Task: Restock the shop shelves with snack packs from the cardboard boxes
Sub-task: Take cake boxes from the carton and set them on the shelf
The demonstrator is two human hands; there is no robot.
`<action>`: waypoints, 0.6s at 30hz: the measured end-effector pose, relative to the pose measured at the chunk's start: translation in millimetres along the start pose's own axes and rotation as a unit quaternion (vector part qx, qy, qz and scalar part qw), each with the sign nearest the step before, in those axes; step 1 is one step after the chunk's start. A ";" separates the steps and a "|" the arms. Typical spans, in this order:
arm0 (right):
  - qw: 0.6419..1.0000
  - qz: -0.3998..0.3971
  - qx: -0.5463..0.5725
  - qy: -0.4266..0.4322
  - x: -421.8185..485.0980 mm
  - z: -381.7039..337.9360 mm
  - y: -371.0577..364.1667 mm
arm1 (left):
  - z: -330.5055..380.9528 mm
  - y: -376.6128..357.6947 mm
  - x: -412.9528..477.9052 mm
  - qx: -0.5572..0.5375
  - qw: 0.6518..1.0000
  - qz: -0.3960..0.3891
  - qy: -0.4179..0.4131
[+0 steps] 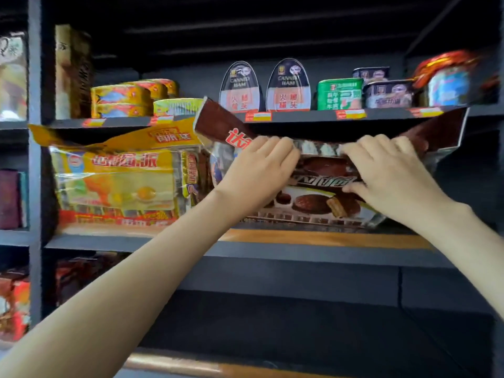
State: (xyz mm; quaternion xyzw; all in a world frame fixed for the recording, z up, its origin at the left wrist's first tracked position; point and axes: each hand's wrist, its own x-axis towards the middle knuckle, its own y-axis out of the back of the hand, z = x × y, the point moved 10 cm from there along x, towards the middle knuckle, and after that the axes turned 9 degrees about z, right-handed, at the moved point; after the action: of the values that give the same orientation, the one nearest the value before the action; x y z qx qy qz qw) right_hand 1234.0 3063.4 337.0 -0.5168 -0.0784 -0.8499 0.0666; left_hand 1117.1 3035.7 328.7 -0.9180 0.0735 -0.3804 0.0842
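On the middle shelf [327, 240] stand two packs — a yellow pack [114, 184] and a brown pack [321, 192] beside it. Both hands — left [259, 170], right [390, 170] — grip the brown pack's top, hiding its label; two ham tins [264, 87] stand above.

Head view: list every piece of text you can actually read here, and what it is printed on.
"CANNED HAM": on the two oval tins, top shelf.
"火腿罐头": same tins, lower label.
"派": last character on the yellow pack.
Brown pack lettering: partly covered by both hands, unreadable.
Green tin, price tags: too blurred.
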 end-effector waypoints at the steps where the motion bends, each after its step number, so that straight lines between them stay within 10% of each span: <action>1: 1.000 -0.005 -0.007 -0.002 -1.8 -2.0 -5.8 | 5.9 -8.8 -6.3 -0.008 1.000 -0.006 -0.006; 14: 0.996 -0.022 -0.063 0.055 3.7 -17.1 -85.6 | -27.0 -96.8 -46.3 -0.017 0.992 -0.068 0.107; 18: 0.984 -0.176 0.023 0.028 -2.1 -2.4 -136.7 | -28.3 -140.0 -62.5 -0.059 0.969 -0.211 0.118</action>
State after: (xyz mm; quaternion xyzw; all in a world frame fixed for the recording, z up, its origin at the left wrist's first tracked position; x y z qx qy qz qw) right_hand 1206.3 3196.8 325.3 -0.4693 -0.1856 -0.8605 -0.0698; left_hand 1063.2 3181.8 335.0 -0.8648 -0.0904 -0.4902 -0.0612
